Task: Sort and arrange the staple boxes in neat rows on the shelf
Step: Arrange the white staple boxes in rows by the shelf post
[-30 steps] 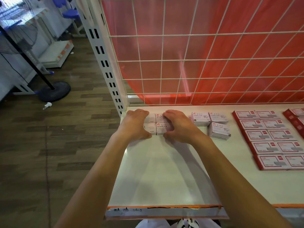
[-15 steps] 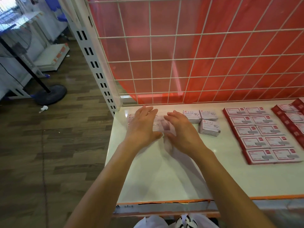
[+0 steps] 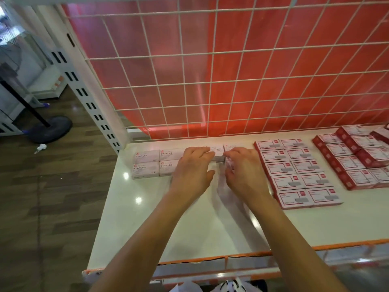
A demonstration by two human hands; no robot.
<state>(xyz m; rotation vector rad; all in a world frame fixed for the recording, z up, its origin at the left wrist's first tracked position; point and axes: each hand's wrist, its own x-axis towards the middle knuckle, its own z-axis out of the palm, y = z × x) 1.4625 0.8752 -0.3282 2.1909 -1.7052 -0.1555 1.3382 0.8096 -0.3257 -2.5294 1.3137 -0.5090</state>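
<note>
Loose boxes (image 3: pixel 217 152) sit just right of the STAPLES block (image 3: pixel 147 164), long sides crosswise. Our left hand (image 3: pixel 193 167) lies flat on them; our right hand (image 3: pixel 242 171) perhaps pinches one.

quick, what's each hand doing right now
left hand: open, fingers flat on the white staple boxes.
right hand: fingers bent over those boxes; whether it grips one cannot be told.

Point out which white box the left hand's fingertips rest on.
The back-row box just right of the four-box STAPLES block, between left hand and right hand.
</note>
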